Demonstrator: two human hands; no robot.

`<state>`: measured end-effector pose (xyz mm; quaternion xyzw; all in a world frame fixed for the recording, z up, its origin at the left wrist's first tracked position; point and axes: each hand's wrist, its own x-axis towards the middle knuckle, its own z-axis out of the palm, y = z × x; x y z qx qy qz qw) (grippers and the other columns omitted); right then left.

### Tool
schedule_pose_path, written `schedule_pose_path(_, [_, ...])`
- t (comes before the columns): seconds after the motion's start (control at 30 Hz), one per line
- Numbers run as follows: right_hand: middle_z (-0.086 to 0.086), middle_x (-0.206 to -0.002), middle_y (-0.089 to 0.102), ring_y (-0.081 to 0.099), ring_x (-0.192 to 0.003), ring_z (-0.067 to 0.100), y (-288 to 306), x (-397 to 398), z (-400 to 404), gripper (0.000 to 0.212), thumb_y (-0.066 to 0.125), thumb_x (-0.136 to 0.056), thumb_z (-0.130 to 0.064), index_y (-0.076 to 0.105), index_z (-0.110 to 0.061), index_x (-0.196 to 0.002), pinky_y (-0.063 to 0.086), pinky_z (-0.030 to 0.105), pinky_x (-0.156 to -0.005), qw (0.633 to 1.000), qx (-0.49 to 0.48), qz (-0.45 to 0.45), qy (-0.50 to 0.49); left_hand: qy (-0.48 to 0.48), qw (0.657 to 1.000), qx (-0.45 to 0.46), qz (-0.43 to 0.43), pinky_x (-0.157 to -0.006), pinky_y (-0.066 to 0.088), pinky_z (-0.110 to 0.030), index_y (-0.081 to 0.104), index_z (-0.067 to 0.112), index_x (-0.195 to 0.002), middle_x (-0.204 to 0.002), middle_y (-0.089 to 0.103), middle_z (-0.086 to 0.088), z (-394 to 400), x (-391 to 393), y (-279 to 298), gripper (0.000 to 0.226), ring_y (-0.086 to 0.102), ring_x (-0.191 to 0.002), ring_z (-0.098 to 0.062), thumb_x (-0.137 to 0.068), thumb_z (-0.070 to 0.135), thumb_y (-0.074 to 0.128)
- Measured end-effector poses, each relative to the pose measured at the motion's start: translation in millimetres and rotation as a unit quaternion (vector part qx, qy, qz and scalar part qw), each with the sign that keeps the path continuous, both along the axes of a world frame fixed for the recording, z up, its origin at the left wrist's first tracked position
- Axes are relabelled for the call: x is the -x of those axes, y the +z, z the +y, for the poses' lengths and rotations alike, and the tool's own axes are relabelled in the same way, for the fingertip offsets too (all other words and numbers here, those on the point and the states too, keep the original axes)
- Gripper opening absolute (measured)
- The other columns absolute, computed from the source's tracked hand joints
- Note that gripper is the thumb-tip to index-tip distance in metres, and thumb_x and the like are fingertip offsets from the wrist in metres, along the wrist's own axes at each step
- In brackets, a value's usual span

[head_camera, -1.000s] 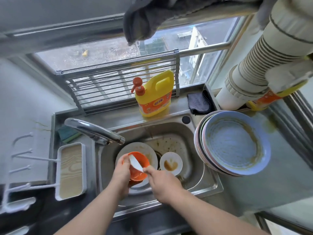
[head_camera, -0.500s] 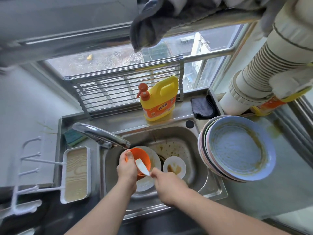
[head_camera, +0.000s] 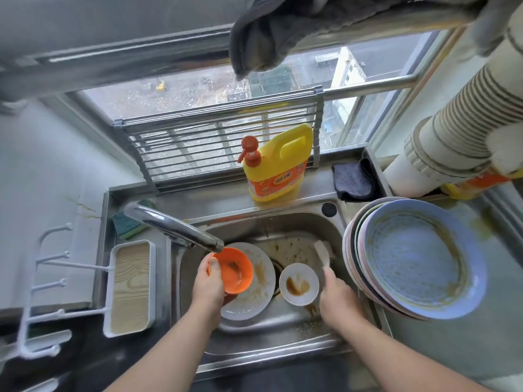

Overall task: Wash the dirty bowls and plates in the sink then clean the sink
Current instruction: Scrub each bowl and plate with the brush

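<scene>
Orange bowl [head_camera: 232, 270] sits just under the faucet [head_camera: 172, 227] spout, tipped up, left hand [head_camera: 209, 284] pinching its near rim with the thumb inside. Looks like light plastic, stiff, probably greasy-slick, so I'd say rim is the place to hold. Right hand [head_camera: 338, 292] grips a white scraper thing [head_camera: 322, 254] well right of the faucet, blurry though. Below the faucet in the sink [head_camera: 283, 343]: a smeared white plate [head_camera: 254, 281] and small white bowl [head_camera: 299, 283] with brown sauce
</scene>
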<state>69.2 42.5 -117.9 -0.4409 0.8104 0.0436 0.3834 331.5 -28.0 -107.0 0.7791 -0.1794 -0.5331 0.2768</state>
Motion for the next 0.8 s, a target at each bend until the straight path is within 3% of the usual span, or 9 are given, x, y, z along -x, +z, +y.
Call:
schedule_pose_path(0.1, [0.004, -0.127, 0.056, 0.056, -0.106, 0.029, -16.1, -0.5, -16.7, 0.039, 0.042, -0.099, -0.021, 0.048, -0.029, -0.137, 0.045, 0.038, -0.085, 1.0, -0.023, -0.001, 0.017, 0.005, 0.998, -0.019, 0.057, -0.081, 0.063, -0.052, 0.056, 0.042, -0.135, -0.129, 0.062, -0.003, 6.3, 6.9, 1.8, 0.029, 0.064, -0.113, -0.032, -0.11, 0.051, 0.043])
schedule_pose_path(0.2, [0.006, -0.124, 0.054, 0.052, -0.104, 0.031, -18.1, -1.8, -18.7, 0.028, 0.044, -0.102, -0.038, 0.053, -0.025, -0.125, 0.047, 0.044, -0.093, 0.999, -0.031, 0.027, 0.017, 0.026, 0.993, -0.04, 0.111, -0.08, 0.062, -0.05, 0.055, 0.038, -0.136, -0.126, 0.062, -0.007, 10.9, 7.5, 4.5, 0.031, 0.063, -0.113, -0.035, -0.11, 0.051, 0.043])
schedule_pose_path(0.23, [0.005, -0.13, 0.049, 0.05, -0.109, 0.03, -15.5, -5.0, -19.2, 0.025, 0.047, -0.101, -0.034, 0.052, -0.026, -0.124, 0.048, 0.047, -0.098, 0.999, -0.033, 0.023, 0.027, 0.04, 0.991, -0.044, 0.121, -0.079, 0.062, -0.049, 0.055, 0.036, -0.137, -0.127, 0.062, -0.009, 11.5, 5.8, 4.4, 0.033, 0.063, -0.114, -0.036, -0.11, 0.052, 0.043])
schedule_pose_path(0.3, [0.002, -0.141, 0.038, 0.044, -0.122, 0.027, -5.0, -14.7, -27.7, 0.039, 0.051, -0.099, -0.021, 0.051, -0.033, -0.136, 0.049, 0.045, -0.102, 0.999, -0.013, 0.002, 0.048, 0.052, 0.989, -0.046, 0.134, -0.08, 0.062, -0.05, 0.056, 0.036, -0.137, -0.128, 0.063, -0.011, 11.7, 3.6, 4.8, 0.035, 0.064, -0.115, -0.038, -0.109, 0.053, 0.043])
schedule_pose_path(0.37, [-0.001, -0.141, 0.041, 0.046, -0.124, 0.023, 14.6, -30.0, -44.3, 0.039, 0.052, -0.101, -0.025, 0.054, -0.035, -0.138, 0.049, 0.042, -0.103, 0.997, 0.036, -0.061, 0.041, 0.056, 0.989, -0.041, 0.134, -0.083, 0.061, -0.051, 0.057, 0.036, -0.136, -0.128, 0.064, -0.01, 11.9, 0.0, 9.4, 0.034, 0.064, -0.115, -0.037, -0.109, 0.053, 0.044])
schedule_pose_path(0.5, [-0.014, -0.104, 0.068, 0.064, -0.098, 0.009, 56.6, -69.9, -96.4, 0.014, 0.067, -0.098, -0.03, 0.072, -0.035, -0.11, 0.049, 0.027, -0.084, 0.963, 0.142, -0.222, 0.047, 0.073, 0.987, -0.042, 0.137, -0.081, 0.061, -0.049, 0.057, 0.036, -0.136, -0.128, 0.065, -0.01, 16.7, -14.2, 17.9, 0.036, 0.064, -0.114, -0.036, -0.108, 0.056, 0.043])
schedule_pose_path(0.63, [-0.008, -0.082, 0.074, 0.067, -0.076, 0.007, 88.7, -118.9, -150.7, 0.003, 0.078, -0.092, -0.027, 0.08, -0.027, -0.094, 0.054, 0.024, -0.07, 0.921, 0.162, -0.34, 0.098, 0.093, 0.984, -0.054, 0.142, -0.075, 0.061, -0.045, 0.057, 0.035, -0.133, -0.127, 0.066, -0.012, 23.1, -22.4, 25.7, 0.037, 0.065, -0.114, -0.036, -0.108, 0.058, 0.043])
schedule_pose_path(0.7, [-0.004, -0.079, 0.075, 0.065, -0.068, 0.007, 92.3, -142.0, -170.0, 0.006, 0.081, -0.089, -0.032, 0.08, -0.026, -0.091, 0.053, 0.023, -0.062, 0.916, 0.147, -0.351, 0.126, 0.1, 0.982, -0.052, 0.154, -0.075, 0.061, -0.044, 0.058, 0.036, -0.133, -0.129, 0.066, -0.012, 25.2, -24.2, 27.0, 0.037, 0.065, -0.115, -0.036, -0.107, 0.059, 0.044])
schedule_pose_path(0.8, [-0.009, -0.075, 0.071, 0.063, -0.067, 0.005, 84.6, -164.4, -191.5, 0.005, 0.076, -0.092, -0.03, 0.077, -0.025, -0.09, 0.045, 0.02, -0.054, 0.927, 0.103, -0.289, 0.215, 0.11, 0.979, -0.044, 0.166, -0.075, 0.06, -0.044, 0.058, 0.037, -0.134, -0.129, 0.066, -0.011, 28.1, -23.7, 25.7, 0.037, 0.064, -0.116, -0.037, -0.107, 0.058, 0.044])
